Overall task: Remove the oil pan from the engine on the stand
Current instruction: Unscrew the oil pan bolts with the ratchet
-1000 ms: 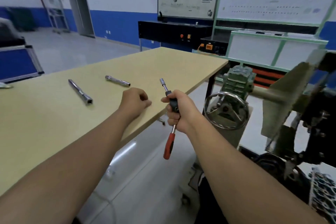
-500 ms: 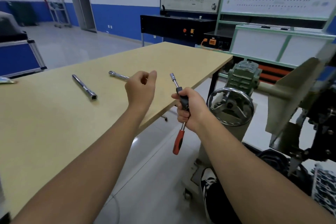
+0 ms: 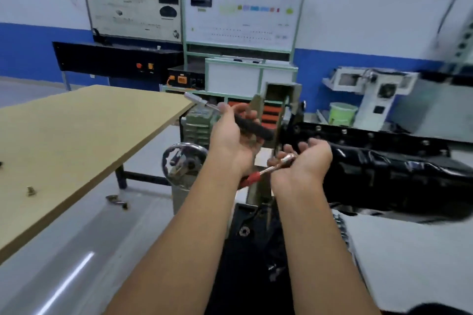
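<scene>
The black glossy oil pan (image 3: pixel 384 171) lies on the engine on the stand at right, with a row of bolts along its upper flange (image 3: pixel 358 133). My left hand (image 3: pixel 230 138) grips a black-handled driver (image 3: pixel 252 128) whose silver shaft points up and left. My right hand (image 3: pixel 304 158), palm up just left of the pan, curls round the head of a ratchet (image 3: pixel 285 161); its red handle (image 3: pixel 252 177) sticks out to the lower left. I cannot tell whether the two tools are joined.
The stand's handwheel (image 3: pixel 184 163) and green gearbox (image 3: pixel 201 124) sit below my left hand. A wooden table (image 3: pixel 76 135) fills the left, with a small bolt (image 3: pixel 30 190) on it. Training boards (image 3: pixel 243 10) and a green bucket (image 3: pixel 341 112) stand behind.
The view swung right from the table to the engine. My left hand, which held nothing, now grips the black-handled driver. My right hand shifted to the ratchet head, close to the pan.
</scene>
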`<state>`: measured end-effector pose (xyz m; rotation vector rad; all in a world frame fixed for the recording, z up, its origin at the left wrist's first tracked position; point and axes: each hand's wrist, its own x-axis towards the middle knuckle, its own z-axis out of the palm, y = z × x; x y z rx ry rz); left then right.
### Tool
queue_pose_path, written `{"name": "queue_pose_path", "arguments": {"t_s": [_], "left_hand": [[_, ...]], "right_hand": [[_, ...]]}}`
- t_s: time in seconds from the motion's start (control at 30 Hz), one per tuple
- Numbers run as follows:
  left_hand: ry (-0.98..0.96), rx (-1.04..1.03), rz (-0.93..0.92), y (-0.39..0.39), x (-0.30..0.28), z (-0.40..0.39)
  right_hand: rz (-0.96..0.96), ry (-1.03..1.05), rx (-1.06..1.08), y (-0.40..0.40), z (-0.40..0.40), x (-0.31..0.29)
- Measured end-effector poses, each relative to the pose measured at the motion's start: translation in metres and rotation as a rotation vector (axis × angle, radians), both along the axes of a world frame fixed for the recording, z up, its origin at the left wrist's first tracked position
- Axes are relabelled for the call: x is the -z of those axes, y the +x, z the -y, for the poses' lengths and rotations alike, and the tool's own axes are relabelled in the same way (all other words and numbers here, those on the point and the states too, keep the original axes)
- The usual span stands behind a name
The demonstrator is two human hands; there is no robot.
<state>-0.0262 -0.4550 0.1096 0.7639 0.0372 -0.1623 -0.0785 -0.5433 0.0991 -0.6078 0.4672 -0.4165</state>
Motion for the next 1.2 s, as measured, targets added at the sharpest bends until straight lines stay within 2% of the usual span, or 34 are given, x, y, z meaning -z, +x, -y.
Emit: {"name": "queue_pose_path", "arguments": {"t_s": [0.07,0.17,0.23,0.4,0.5,0.6,0.67,0.9,1.2], "left_hand": [[0.063,0.119,0.001,-0.007,-0.001,0.035],[0.126,0.175,0.042,-0.020,0.001,0.077],[0.103,0.158,0.068,-0.026,0.004,0.093],[-0.022,0.116,0.033,-0.035,0.005,0.110],[-0.072,0.074,-0.025,-0.038,0.010,0.114],[-0.048,0.080,-0.052,-0.045,0.023,0.118],[-0.013,0.085,-0.057,-0.050,0.031,0.122],[0.094,0.004,-0.028,-0.053,0.030,0.127],[0.113,-0.019,-0.059,-0.057,0.025,0.127]], "right_hand": [[0.024,0.077,-0.017,-0.021,0.031,0.002],[0.183,-0.018,0.048,-0.042,0.045,0.003],[0.279,-0.045,0.117,-0.050,0.055,0.004],[0.362,-0.043,0.216,-0.065,0.077,0.013],[0.342,-0.026,0.197,-0.077,0.084,0.027],[0.230,-0.240,0.156,-0.088,0.090,0.043],[0.190,-0.312,0.134,-0.092,0.094,0.049],[0.400,-0.105,-0.014,-0.096,0.105,0.040],[0.442,-0.093,-0.095,-0.090,0.096,0.036]]}}
